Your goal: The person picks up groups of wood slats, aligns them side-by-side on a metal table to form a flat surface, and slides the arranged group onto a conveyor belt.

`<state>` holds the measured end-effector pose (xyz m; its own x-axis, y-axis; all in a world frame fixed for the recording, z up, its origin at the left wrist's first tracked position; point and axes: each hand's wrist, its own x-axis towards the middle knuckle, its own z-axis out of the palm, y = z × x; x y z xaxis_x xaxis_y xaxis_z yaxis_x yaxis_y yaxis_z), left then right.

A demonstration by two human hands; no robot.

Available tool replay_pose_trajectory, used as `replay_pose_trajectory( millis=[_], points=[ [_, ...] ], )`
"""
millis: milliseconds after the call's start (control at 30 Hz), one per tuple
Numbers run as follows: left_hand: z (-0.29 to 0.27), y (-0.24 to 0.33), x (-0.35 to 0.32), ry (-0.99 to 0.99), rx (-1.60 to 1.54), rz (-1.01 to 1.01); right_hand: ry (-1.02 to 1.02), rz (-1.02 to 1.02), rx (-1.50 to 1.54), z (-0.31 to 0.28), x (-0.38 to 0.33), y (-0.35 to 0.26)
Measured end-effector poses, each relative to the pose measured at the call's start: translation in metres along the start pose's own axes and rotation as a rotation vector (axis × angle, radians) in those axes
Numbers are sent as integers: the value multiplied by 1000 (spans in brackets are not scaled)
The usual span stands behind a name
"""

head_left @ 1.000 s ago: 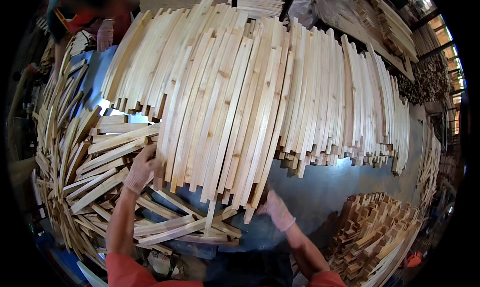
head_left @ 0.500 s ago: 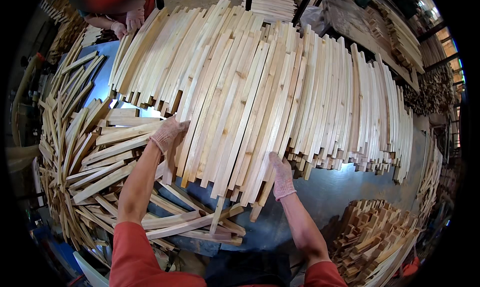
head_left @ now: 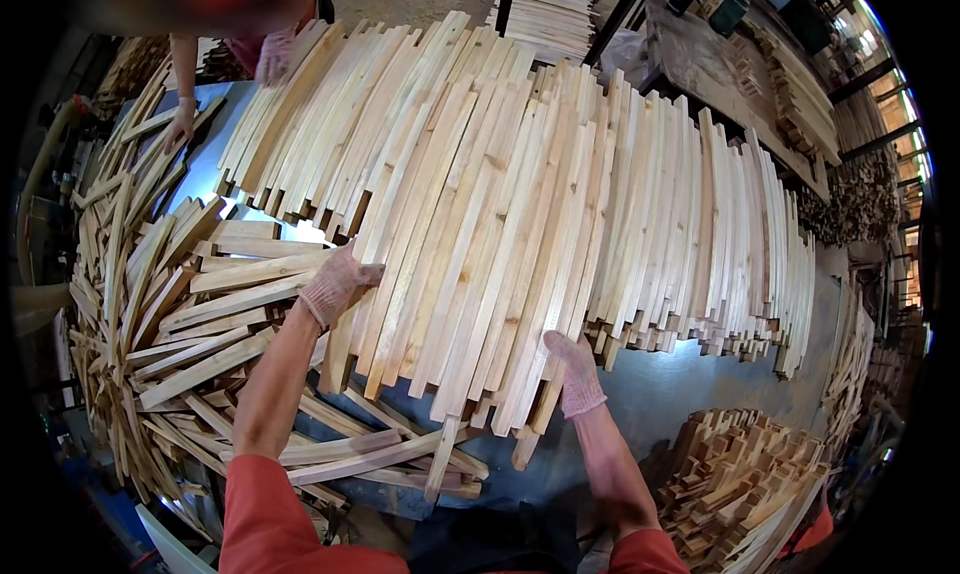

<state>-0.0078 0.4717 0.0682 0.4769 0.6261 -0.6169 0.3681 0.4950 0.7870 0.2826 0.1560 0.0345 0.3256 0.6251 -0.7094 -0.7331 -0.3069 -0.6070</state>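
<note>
A wide layer of pale wooden strips [head_left: 485, 219] lies side by side across the metal table, with uneven ends toward me. My left hand [head_left: 343, 279], in a pinkish work glove, presses against the left side of the middle group, thumb on top. Against the right side of that group, near its front ends, is my right hand [head_left: 574, 369], gloved too, its thumb on the upper face. Together the two hands clasp the group between them; the fingers underneath are hidden. One short strip [head_left: 440, 459] sticks out toward me below the others.
Loose strips [head_left: 215, 314] lie crisscrossed on the left. More aligned strips [head_left: 690, 214] extend to the right on the blue-grey table [head_left: 650, 394]. A stack of wood pieces [head_left: 745, 484] stands at lower right. Across the table, a co-worker's gloved hands [head_left: 182, 124] are at the far left.
Both my hands and the clasped strips have shifted slightly toward me. One of the co-worker's hands has moved left to the loose strips, apart from the other.
</note>
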Motion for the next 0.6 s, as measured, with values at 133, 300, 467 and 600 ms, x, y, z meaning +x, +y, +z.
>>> replay_pose_trajectory(
  millis=[133,300,467,600],
  points=[
    [10,7,-28,-26,-96,1,26,-95,-36,5,-15,2],
    [12,-8,-61,-2,-138,12,-24,-127,-40,10,-50,7],
    [11,-20,-84,52,-96,20,-66,-159,-33,5,-68,2],
    [29,3,-108,40,-114,134,-63,-188,-52,1,-78,-6]
  ],
)
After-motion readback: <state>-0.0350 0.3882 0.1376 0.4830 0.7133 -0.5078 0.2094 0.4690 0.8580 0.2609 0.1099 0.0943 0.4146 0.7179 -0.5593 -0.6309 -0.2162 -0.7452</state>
